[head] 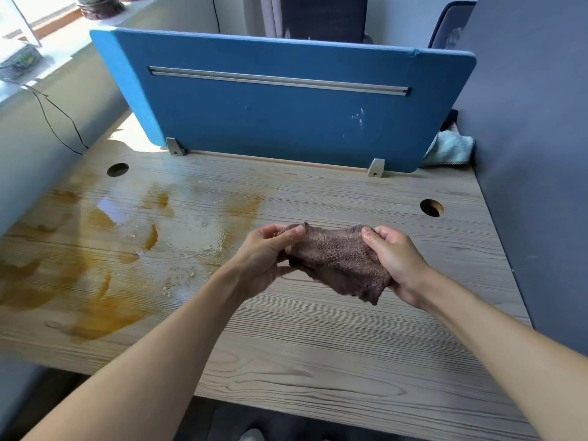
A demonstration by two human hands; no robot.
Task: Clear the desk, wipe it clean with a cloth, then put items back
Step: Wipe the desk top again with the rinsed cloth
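Two hands, left hand (265,256) and right hand (394,259), hold one brown cloth (337,261).

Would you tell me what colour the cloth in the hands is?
The cloth is brown; head view.

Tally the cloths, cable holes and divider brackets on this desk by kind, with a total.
Cloths: 2, brown cloth in left hand and right hand, pale teal cloth at the back right.
Cable holes: 2, left cable hole, right cable hole.
Divider brackets: 2, left bracket, right bracket.
Total: 6.
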